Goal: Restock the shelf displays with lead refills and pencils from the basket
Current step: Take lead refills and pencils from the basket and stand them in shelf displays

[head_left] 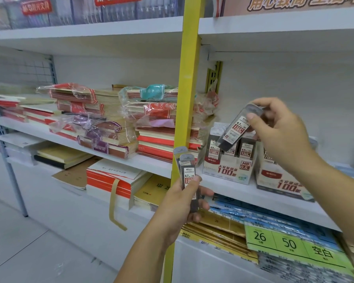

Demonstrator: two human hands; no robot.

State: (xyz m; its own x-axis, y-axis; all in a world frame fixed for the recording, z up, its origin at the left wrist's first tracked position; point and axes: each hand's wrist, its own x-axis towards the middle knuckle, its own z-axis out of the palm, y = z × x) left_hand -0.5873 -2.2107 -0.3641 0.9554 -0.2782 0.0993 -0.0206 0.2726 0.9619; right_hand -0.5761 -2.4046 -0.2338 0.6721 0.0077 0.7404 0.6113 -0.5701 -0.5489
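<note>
I get one view only: the wide-angle head camera, close to the shelf [243,190], facing forward and slightly down. The left hand [176,205] gripping lead refill cases [189,180] sits below centre; the right hand [282,131], pinching one refill case [236,127], is up-right of that grip.

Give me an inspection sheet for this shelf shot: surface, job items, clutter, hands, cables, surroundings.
Surface: white shelf, carrying two display boxes.
Job's things: lead refill case marked 0.7, tilted above the left display box marked HB 0.5; at least two more refill cases, upright; right display box, lead size unreadable.
Clutter: notebook stacks in loose plastic wrap, left bay.
Grippers: right hand pinches the tilted case; left hand grips the upright cases.
Cables: nothing seen.
Surroundings: yellow post between bays; green price tag on the shelf below.
</note>
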